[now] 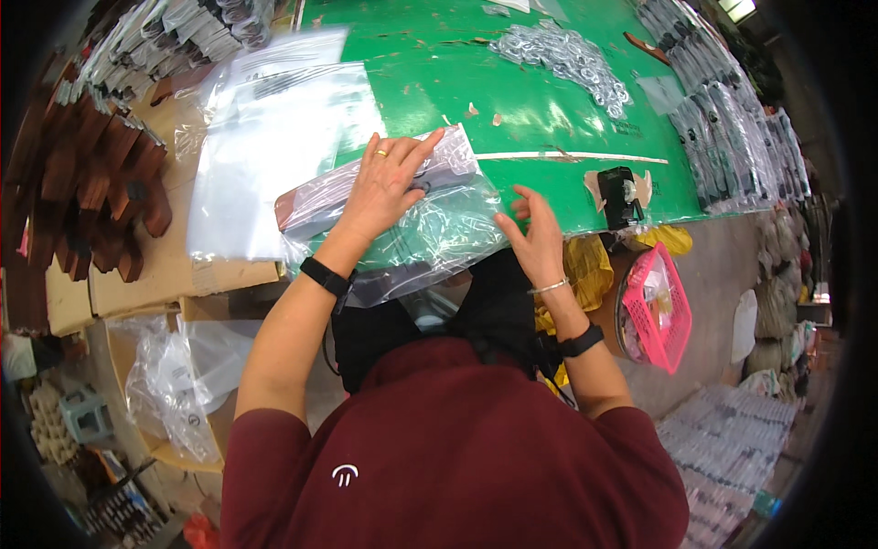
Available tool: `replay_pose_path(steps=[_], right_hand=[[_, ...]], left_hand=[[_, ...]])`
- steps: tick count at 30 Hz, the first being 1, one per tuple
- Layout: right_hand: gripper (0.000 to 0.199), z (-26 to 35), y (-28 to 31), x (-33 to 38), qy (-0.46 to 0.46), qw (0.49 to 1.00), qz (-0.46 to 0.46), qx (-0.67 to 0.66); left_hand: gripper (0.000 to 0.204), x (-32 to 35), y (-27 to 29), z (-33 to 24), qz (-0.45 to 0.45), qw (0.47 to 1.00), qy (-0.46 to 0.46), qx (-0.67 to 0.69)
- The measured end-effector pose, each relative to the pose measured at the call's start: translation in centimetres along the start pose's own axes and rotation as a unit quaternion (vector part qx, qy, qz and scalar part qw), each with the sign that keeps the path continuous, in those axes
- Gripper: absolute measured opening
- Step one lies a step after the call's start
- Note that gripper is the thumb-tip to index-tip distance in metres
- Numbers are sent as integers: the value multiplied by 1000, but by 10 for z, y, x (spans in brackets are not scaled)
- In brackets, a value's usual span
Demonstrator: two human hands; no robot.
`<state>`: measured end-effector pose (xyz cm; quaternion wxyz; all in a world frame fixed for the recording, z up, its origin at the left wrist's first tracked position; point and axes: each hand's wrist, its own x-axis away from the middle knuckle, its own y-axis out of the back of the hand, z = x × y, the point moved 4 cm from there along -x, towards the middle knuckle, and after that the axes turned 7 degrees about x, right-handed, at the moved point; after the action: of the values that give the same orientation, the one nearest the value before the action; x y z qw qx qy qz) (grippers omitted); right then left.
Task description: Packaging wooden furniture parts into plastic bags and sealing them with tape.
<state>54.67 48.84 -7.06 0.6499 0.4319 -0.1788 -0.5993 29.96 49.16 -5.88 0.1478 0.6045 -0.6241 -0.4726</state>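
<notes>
**Inspector:** Step in hand, and hand states?

**Operator:** I find a long wrapped item (pixel 315 199) at the near edge of the green counter (pixel 412 82), left of centre. The left hand (pixel 386 188) lies palm-down over it, fingers extended, gripping nothing that I can see. Loose film (pixel 448 224) spreads rightward, overhanging the edge. The right hand (pixel 538 233) is half open beside it, fingers curved, apparently empty; contact I cannot tell. I judge the step to be settling the film about the item. The next move calls for a light pinch on the film's right margin, left hand steadying.

**Inspector:** Materials?

**Operator:** At the left edge, flat, glossy clear bags (pixel 247 174). The item: slim, its left end brown and smooth. The film: thin, creased. Toward the far right corner, heaped translucent rings (pixel 567 59). At the near edge, right, a boxy black device (pixel 617 201).
</notes>
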Motion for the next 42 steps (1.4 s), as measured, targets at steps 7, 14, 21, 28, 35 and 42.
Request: replay_pose_path(steps=[7, 14, 21, 28, 35, 42], right_hand=[[56, -22, -13, -17, -179, 923, 215, -265], [40, -15, -2, -36, -176, 832, 175, -496], [30, 20, -11, -46, 261, 965, 21, 20], [14, 24, -30, -90, 219, 967, 35, -129], [33, 0, -84, -101, 199, 943, 53, -261], [27, 20, -81, -93, 188, 958, 21, -215]], left_hand=[[92, -2, -2, -7, -6, 998, -56, -36], [92, 2, -1, -4, -32, 996, -77, -42], [89, 1, -2, -1, -23, 997, -67, -39], [79, -3, -2, 5, -15, 999, -42, -26], [74, -3, -1, -3, -2, 997, -60, -37], [77, 10, 13, 4, 63, 986, 20, 153]])
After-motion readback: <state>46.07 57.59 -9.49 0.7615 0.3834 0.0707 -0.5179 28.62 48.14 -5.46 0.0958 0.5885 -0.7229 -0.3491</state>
